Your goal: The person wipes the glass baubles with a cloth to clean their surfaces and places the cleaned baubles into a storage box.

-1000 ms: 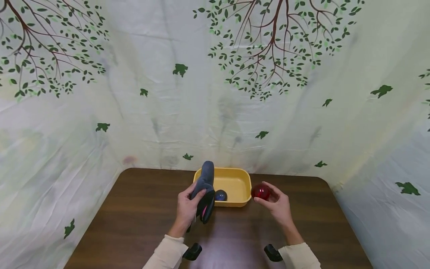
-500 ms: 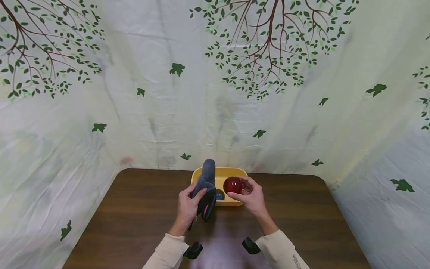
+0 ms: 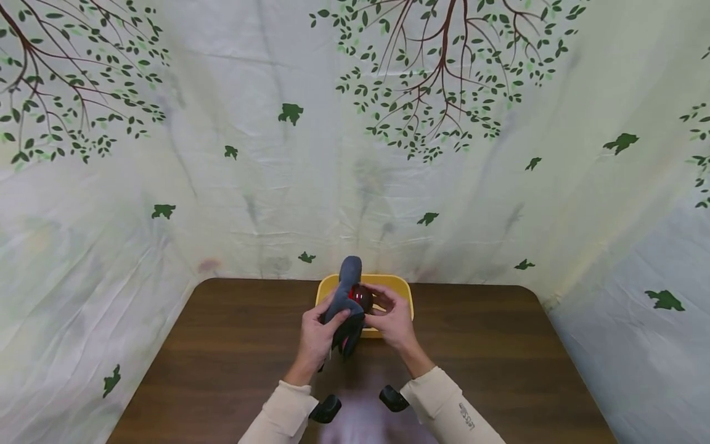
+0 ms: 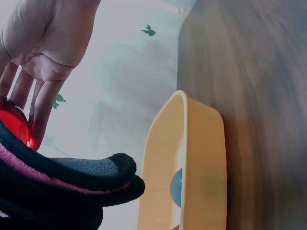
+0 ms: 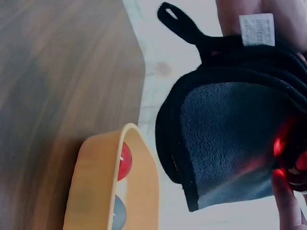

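My left hand (image 3: 317,333) grips a folded blue-grey cloth (image 5: 225,129) with black edging, a hanging loop and a white label. A pink strip shows between its layers in the left wrist view. With the fingertips and thumb of my right hand (image 3: 396,316) I hold a clear red ball (image 3: 362,298) up against the cloth, above the yellow tray (image 3: 396,282). Part of the ball is covered by the cloth in the left wrist view. Inside the tray lie a blue-grey ball (image 5: 119,213) and another red ball (image 5: 125,162).
The tray stands near the back edge of a dark brown wooden table (image 3: 233,345). Behind the table hangs a pale curtain (image 3: 344,185) printed with branches and green birds. A black wrist device (image 3: 326,409) sits by my left sleeve, another black device (image 3: 394,398) by my right.
My right hand has carried the red ball leftward from beside the tray to the cloth. My left hand, still gripping the cloth, has shifted slightly right and tilted it.
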Demonstrator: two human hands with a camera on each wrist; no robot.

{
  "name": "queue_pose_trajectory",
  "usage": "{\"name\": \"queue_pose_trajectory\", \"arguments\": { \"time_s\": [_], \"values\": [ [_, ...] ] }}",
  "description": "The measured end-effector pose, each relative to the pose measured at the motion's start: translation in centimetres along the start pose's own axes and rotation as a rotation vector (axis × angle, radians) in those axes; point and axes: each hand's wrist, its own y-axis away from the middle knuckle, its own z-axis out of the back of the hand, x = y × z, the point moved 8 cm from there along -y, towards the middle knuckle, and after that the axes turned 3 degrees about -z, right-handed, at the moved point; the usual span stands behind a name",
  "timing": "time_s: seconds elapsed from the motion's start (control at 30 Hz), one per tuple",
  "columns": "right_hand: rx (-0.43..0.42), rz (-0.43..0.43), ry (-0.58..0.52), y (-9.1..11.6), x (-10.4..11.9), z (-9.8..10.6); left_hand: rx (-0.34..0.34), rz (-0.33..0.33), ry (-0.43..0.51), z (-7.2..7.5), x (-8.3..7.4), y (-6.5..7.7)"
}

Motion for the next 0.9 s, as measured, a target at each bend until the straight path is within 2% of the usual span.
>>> {"name": "queue_pose_trajectory", "arguments": {
  "time_s": [0.1, 0.23, 0.37, 0.47, 0.53, 0.63, 0.77, 0.9],
  "values": [
    [0.041, 0.058, -0.014, 0.1, 0.4, -0.3, -0.012, -0.006, -0.006, -0.1, -0.2, -0.1],
    [0.131, 0.133, 0.001, 0.3, 0.8, -0.8, -0.069, 0.012, 0.011, 0.1, -0.1, -0.1],
    [0.169, 0.262, 0.115, 0.7, 1.8, -1.1, -0.113, 0.061, 0.054, 0.3, 0.2, -0.3],
    [0.172, 0.392, 0.211, 1.2, 3.6, -1.3, -0.117, 0.099, 0.085, 0.2, 0.5, -0.4],
    [0.166, 0.437, 0.251, 1.5, 4.7, -1.5, -0.104, 0.113, 0.085, 0.2, 0.4, -0.5],
    [0.148, 0.372, 0.258, 1.2, 5.0, -1.5, -0.062, 0.105, 0.050, 0.2, 0.2, -0.7],
    [0.121, 0.153, 0.223, 0.6, 3.8, -1.4, 0.002, 0.059, 0.003, 0.2, -0.3, -1.1],
    [0.117, 0.012, 0.190, -0.1, 2.4, -1.3, 0.042, 0.016, -0.022, 0.2, -0.6, -1.5]
  ]
}}
